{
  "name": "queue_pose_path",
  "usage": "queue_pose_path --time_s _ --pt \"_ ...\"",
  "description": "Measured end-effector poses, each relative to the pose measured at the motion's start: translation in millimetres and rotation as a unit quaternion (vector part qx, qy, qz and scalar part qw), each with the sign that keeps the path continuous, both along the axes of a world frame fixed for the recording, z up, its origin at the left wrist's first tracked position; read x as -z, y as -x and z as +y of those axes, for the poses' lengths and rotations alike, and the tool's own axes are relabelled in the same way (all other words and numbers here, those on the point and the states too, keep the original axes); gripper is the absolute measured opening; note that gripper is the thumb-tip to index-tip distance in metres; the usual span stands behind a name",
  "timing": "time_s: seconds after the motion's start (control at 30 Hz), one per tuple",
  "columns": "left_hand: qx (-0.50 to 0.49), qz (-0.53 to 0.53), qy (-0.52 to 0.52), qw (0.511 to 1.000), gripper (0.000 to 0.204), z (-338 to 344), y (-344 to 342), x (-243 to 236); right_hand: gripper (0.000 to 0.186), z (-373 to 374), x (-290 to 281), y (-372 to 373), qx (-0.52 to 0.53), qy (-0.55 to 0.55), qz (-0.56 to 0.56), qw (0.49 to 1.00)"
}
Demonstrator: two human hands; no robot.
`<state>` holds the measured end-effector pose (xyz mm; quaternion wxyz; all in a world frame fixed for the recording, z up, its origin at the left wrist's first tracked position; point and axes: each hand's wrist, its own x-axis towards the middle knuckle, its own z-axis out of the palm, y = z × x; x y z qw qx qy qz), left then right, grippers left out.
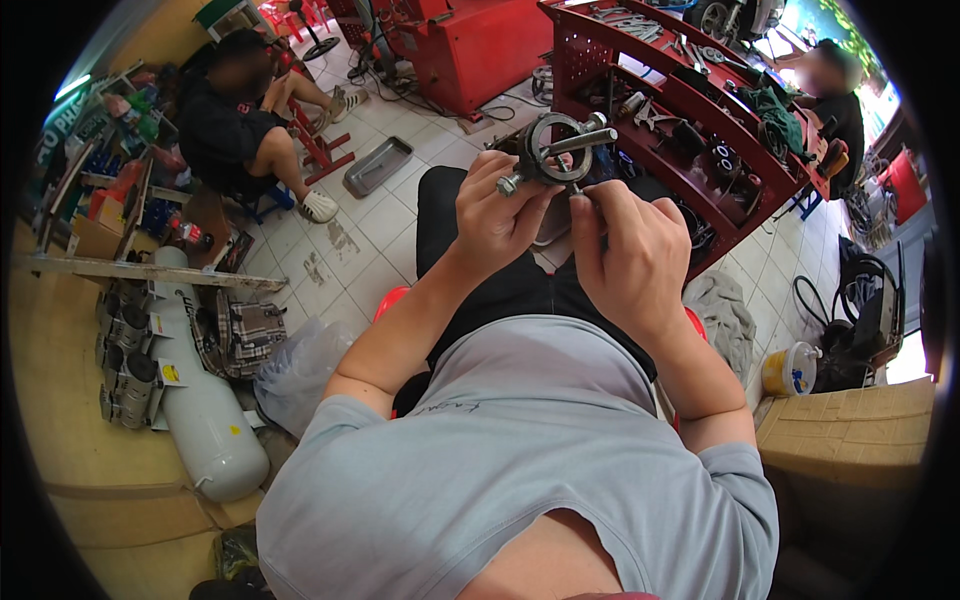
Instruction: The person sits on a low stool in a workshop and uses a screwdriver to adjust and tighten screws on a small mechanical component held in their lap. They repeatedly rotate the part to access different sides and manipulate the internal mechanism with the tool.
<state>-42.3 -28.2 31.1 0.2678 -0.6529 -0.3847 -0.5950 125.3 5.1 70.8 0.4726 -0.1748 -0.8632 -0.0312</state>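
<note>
Above my lap I hold up a dark metal ring fitting [527,152] with bolts sticking out around it and a bright rod [583,141] crossing its opening. My left hand [492,208] is closed on its left side, thumb and fingers pinching it just by a hex-headed bolt [509,185]. On the lower right edge, my right hand [632,248] has its thumb and forefinger pressed together beneath the ring. Something thin and metallic shows at those fingertips, but it is too small to name.
A red tool cart [690,170] loaded with tools stands ahead to the right. A grey metal tray [378,166] lies on the tiled floor. One person [225,125] sits at the left, another [830,95] at the far right. A grey cylinder tank [205,400] lies left.
</note>
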Motion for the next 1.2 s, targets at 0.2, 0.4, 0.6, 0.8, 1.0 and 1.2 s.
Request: queue_pose_path --time_s 0.2,0.4,0.6,0.8,1.0,1.2 --pt "-0.003 0.019 0.047 0.999 0.017 -6 3 4 0.020 -6 -6 0 -0.001 0.027 0.031 0.999" --pt "-0.014 0.033 0.051 0.998 0.017 -7 3 3 0.021 -2 -5 -3 0.014 0.007 -0.010 1.000" --pt "-0.009 0.028 0.050 0.998 0.018 -8 4 4 0.023 -1 1 0 0.000 0.007 0.018 1.000" --pt "0.005 0.019 0.011 1.000 0.017 -1 1 0 0.023 -5 -8 -2 -0.004 0.018 0.012 1.000" --pt "-0.005 0.027 0.046 0.999 0.017 -5 4 4 0.017 -5 -3 0 0.008 0.017 0.006 1.000" --pt "-0.007 0.035 0.044 0.998 0.016 -6 2 3 0.017 -5 -3 -2 0.003 0.016 -0.001 1.000"
